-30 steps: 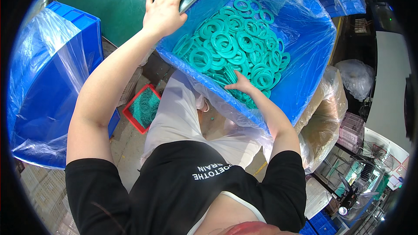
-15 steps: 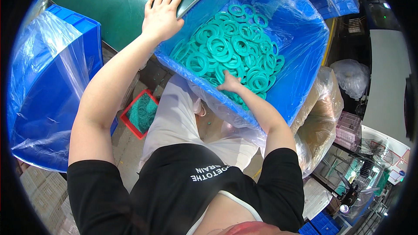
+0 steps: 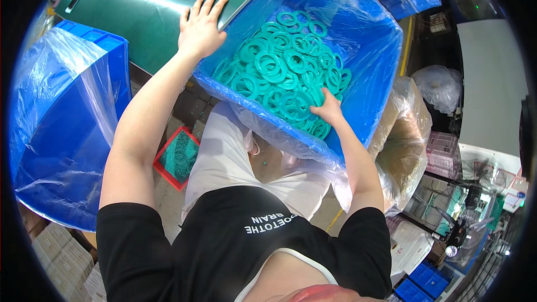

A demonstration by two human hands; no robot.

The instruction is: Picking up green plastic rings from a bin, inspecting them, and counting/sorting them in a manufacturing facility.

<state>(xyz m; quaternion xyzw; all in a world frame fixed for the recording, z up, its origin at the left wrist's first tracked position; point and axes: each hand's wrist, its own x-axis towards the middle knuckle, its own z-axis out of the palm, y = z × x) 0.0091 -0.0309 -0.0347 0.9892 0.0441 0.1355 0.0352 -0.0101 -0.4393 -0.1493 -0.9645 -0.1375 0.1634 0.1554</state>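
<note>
I look down through the head camera and see my left hand (image 3: 199, 31) flat on the green table (image 3: 140, 22), fingers spread apart, with nothing in it. I think it is there to prop me up while I lean. My right hand (image 3: 329, 106) is down in the big blue bin (image 3: 366, 50), at the near right part of the heap of green rings (image 3: 268, 66). Its thumb and fingers stand apart, but the tips are in among the rings, so I cannot tell if they grip one. The rings lie loose in the bin, close by me, perhaps so that one arm can get to them easily. A clear bag (image 3: 271, 130) lines the bin and hangs over its edge, maybe to keep the rings clean. A red box (image 3: 166, 176) of green scraps (image 3: 180, 155) sits low by my leg, maybe so bits do not go all over. Now for what has changed: a second ago my right hand was at a neat row of rings nearer the middle; now it is farther right, and I see no such row. My left hand has stayed on the table. My view has turned a little, so the bin looks farther left.
</note>
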